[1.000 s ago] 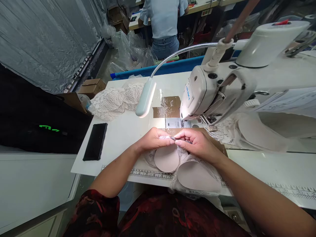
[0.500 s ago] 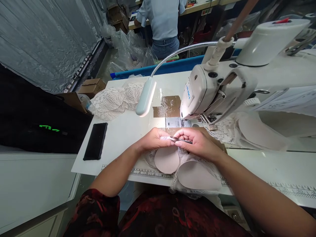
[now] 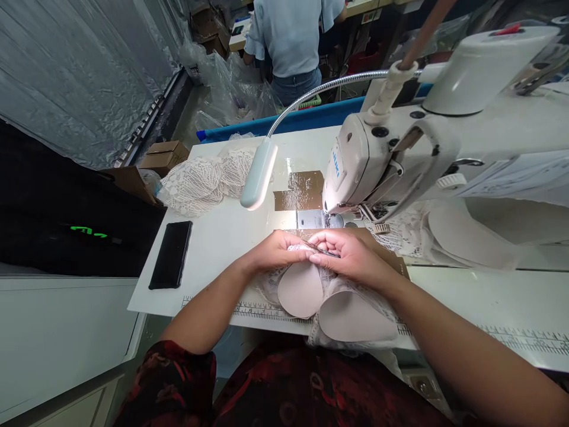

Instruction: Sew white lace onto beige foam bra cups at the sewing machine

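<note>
A white lace bra (image 3: 300, 292) with smooth padded cups hangs over the front edge of the sewing table. My left hand (image 3: 281, 250) is closed on the bra's upper lace edge. Close against it, my right hand (image 3: 349, 252) is closed around small metal thread snips (image 3: 328, 252), their narrow tip lying between the two hands at the lace. Fingers hide part of the snips and of the lace. Just beyond both hands is the needle plate (image 3: 310, 219) of the sewing machine (image 3: 355, 160).
A lit lamp (image 3: 258, 175) on a bendy metal neck hangs over the table. White lace pieces (image 3: 195, 184) lie at the back left, a black phone (image 3: 171, 255) at the left edge. More cups (image 3: 466, 234) lie right of the needle. Another person (image 3: 291, 41) sits beyond the table.
The snips have turned a little in my right hand, and their tip sits slightly higher and further left. Both hands stay on the bra. The person beyond has shifted their arms.
</note>
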### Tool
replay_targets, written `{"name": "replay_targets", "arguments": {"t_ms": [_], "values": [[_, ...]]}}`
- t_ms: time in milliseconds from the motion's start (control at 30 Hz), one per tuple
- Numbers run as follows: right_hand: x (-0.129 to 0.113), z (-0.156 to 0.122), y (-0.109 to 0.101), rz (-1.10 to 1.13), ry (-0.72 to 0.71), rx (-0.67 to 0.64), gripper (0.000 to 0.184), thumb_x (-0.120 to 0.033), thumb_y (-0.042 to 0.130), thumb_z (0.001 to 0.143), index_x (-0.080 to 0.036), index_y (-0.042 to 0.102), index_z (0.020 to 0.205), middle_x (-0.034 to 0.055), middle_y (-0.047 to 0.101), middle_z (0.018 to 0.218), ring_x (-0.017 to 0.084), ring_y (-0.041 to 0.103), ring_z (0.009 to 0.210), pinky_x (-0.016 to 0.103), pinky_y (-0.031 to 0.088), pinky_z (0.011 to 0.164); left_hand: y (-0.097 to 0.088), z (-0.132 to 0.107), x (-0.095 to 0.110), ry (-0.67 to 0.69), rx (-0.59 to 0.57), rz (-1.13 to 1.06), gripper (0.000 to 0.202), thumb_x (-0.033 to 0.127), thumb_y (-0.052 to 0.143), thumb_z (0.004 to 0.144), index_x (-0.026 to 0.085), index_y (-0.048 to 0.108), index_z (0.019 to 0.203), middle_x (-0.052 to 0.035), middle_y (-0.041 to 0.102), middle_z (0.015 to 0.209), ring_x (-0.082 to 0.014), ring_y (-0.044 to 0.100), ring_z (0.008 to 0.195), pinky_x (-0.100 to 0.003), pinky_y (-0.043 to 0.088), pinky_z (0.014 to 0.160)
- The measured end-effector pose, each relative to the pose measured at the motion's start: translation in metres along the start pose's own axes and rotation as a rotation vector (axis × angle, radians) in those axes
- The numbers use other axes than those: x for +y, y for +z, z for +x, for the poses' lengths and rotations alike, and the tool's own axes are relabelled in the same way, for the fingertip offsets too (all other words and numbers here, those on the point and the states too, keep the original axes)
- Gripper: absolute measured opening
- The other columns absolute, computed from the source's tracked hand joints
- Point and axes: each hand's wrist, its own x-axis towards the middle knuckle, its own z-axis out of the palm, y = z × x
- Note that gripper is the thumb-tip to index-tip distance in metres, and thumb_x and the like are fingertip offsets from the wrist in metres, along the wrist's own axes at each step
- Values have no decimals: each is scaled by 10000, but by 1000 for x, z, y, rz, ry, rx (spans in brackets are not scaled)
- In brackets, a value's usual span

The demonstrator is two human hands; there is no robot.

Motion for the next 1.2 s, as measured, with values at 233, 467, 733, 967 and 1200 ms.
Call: {"name": "replay_targets", "arguments": {"t_ms": [233,467,733,967,1200], "values": [[2,-1,0,-63,-8,-1,207,-372,583,804,-175,630,850,50,635,868,197,578,825,320,455,701,-16,-7,8,-79,71,134,277,362,729,731,98,672,789,-9,610,706,-97,542,650,-187,408,573],[7,-1,0,9,-11,8,301,-431,586,811,-168,611,955,61,641,904,193,585,818,317,466,691,-10,-5,6,-64,66,63,303,357,742,720,111,709,893,-43,663,812,-134,585,746,-224,459,668],[8,-2,-4,11,-31,-81,266,-395,569,830,-186,637,981,42,641,873,175,594,801,312,492,702,-7,-4,0,-95,82,22,308,384,757,700,99,716,811,-10,601,674,-101,522,627,-210,393,573],[3,-2,0,-4,-74,-41,222,-378,586,827,-180,656,898,51,659,876,181,603,814,311,484,715,-6,-4,0,-77,43,13,322,383,755,703,101,729,855,-19,598,704,-110,516,671,-218,393,600],[8,-2,-3,-42,-54,-35,227,-381,570,837,-174,657,874,45,640,830,170,579,750,306,456,651,-4,-3,1,-108,55,21,338,411,752,697,88,693,777,-2,532,654,-97,465,633,-219,360,568]]}}
